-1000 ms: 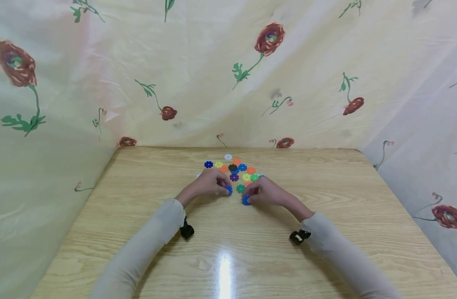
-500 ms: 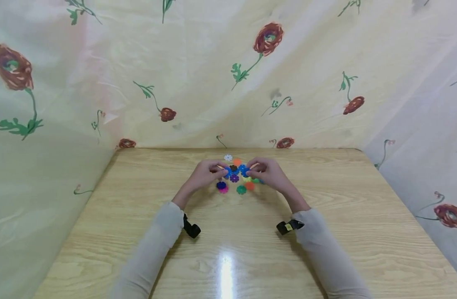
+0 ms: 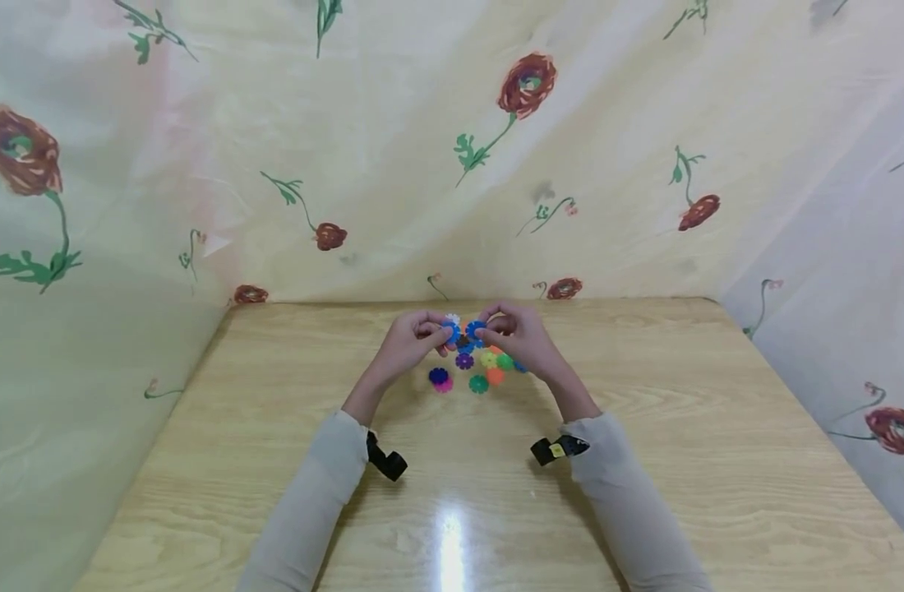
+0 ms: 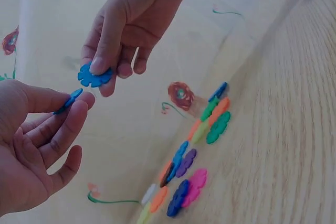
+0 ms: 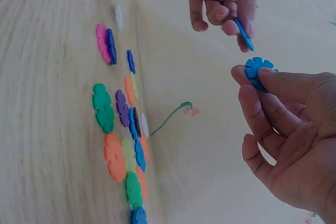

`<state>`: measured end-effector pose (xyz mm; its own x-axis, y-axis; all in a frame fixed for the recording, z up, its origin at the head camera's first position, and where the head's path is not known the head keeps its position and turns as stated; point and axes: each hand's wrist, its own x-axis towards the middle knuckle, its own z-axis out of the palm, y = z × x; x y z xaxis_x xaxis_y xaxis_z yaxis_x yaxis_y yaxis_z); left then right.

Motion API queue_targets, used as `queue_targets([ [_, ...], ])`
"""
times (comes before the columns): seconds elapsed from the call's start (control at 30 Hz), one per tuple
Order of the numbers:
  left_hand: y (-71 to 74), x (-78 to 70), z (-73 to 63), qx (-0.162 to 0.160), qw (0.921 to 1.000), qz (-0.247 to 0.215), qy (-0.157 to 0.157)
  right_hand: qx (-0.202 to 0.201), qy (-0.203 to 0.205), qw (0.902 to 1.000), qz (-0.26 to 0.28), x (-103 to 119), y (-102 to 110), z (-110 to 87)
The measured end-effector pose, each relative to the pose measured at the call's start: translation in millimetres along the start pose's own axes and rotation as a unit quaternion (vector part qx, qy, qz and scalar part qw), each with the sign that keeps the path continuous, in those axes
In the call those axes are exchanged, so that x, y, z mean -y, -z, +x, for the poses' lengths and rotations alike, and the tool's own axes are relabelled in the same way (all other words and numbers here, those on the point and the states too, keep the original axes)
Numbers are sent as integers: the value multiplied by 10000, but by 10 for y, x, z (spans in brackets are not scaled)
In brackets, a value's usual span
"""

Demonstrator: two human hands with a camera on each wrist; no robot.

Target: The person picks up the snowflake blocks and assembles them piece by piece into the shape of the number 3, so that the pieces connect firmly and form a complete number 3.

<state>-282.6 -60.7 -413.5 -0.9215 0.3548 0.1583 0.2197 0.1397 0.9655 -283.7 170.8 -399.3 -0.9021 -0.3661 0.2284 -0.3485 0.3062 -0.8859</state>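
Note:
My left hand (image 3: pixel 403 349) pinches a blue notched flower-shaped disc (image 4: pixel 69 101) between thumb and fingers. Another blue notched disc (image 5: pixel 257 70) is pinched in the same way by my right hand (image 3: pixel 522 339). Both are held up above the far part of the table, close together with a small gap between them. In the left wrist view the left disc is nearly edge-on, while the right disc (image 4: pixel 93 75) turns its flat face to the camera. The fingers partly cover both discs.
Below the hands, several loose discs lie on the wooden table (image 3: pixel 452 460), among them a green disc (image 3: pixel 478 384), a purple disc (image 3: pixel 464 361) and a dark blue disc (image 3: pixel 439 376) overlapping a pink one. A flower-patterned curtain (image 3: pixel 393 164) stands behind the table.
Both hands have lifted their blue discs from near the table, moving away from the body and toward each other. The dark blue and pink discs, formerly under the left hand, now show.

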Motion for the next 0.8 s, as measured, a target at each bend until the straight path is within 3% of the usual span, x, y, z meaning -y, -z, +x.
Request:
queue_targets([
  [0.2, -53, 34, -9, -41, 9997, -202, -110, -92, 244, 9991, -332, 12, -63, -8],
  [0.43, -120, 47, -9, -86, 9984, -558, 22, -200, 120, 9973, -699, 57, -78, -51],
  [0.6, -97, -2, -35, -124, 9955, -931, 84, -260, 108, 9970, -718, 243, -107, -90],
  [0.8, -52, -69, -28, -80, 9969, -774, 110, -322, 175, 9966, -735, 393, -120, -120],
])
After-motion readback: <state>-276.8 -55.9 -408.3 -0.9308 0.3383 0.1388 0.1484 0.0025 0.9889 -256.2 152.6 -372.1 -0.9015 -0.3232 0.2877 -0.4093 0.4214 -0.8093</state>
